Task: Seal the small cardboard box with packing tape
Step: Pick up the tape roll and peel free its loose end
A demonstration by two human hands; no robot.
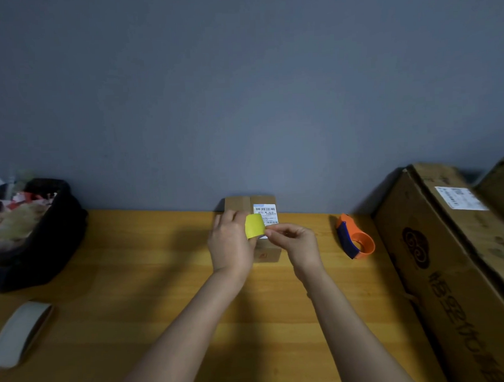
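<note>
A small cardboard box (pixel 240 204) with a white barcode label (pixel 265 212) stands at the far edge of the wooden table, against the grey wall. Its top flaps are down. My left hand (pixel 230 243) holds a yellow roll of tape (pixel 253 226) above the box's near part. My right hand (pixel 296 242) pinches at the roll's lower right edge with thumb and fingertips. Both hands hide much of the box's top and front.
An orange and blue tape dispenser (pixel 355 238) lies on the wooden table (pixel 133 282) right of the box. Large cardboard cartons (pixel 450 254) fill the right side. A black bin (pixel 39 243) of scraps stands at the left, and a white tape roll (pixel 20 333) lies near the front left.
</note>
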